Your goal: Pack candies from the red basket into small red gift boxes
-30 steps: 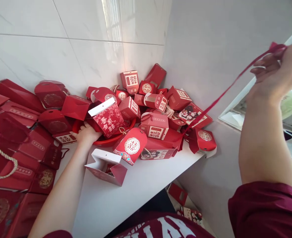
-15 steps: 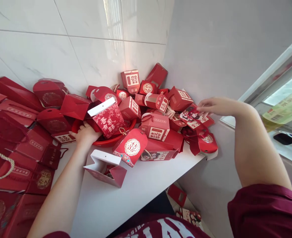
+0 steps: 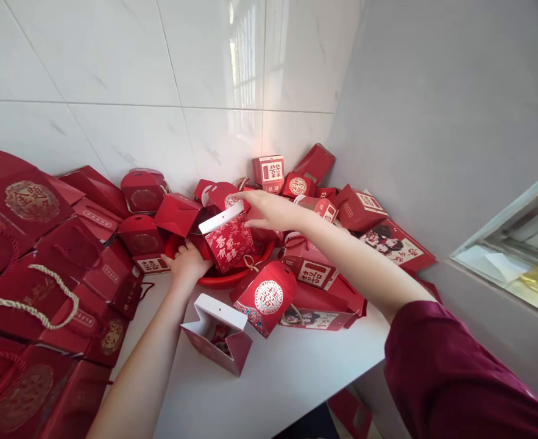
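My left hand grips the near left rim of a red plastic basin, its fingertips partly hidden. Stretched over the pile, my right hand has its thumb and fingers apart. Just beside it, a red floral gift box with white lettering and a raised white flap leans in the basin. An opened gift box lies on the white table, with small wrapped items inside. Next to it rests a red gift box with a round white emblem.
Red gift bags with rope handles crowd the left side. Several red boxes are heaped toward the corner of the tiled wall. At right, a box printed with cartoon figures lies against the grey wall.
My right hand has left the cartoon-figure box at the right and moved left, over the floral box. My left hand remains on the basin rim. The camera view has shifted.
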`<action>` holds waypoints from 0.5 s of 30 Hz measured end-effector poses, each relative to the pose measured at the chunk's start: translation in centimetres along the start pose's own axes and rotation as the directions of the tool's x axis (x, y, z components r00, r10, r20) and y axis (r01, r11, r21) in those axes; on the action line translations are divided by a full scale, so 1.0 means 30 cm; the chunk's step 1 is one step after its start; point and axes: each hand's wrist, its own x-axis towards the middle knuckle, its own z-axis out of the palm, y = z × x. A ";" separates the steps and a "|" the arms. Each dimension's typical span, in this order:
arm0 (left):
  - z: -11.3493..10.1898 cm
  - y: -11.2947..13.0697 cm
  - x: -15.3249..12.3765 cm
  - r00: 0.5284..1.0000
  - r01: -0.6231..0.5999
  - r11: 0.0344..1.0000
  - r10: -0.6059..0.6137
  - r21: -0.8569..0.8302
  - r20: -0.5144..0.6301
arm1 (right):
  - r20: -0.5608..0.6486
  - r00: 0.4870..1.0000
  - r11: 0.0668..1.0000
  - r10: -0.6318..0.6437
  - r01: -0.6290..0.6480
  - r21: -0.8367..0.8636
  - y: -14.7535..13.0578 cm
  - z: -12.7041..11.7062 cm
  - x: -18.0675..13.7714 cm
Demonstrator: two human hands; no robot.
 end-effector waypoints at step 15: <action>0.015 0.001 -0.005 1.000 0.006 0.999 -0.005 0.044 -0.026 | -0.826 0.252 0.847 0.505 -0.331 0.417 0.332 -0.368 -0.243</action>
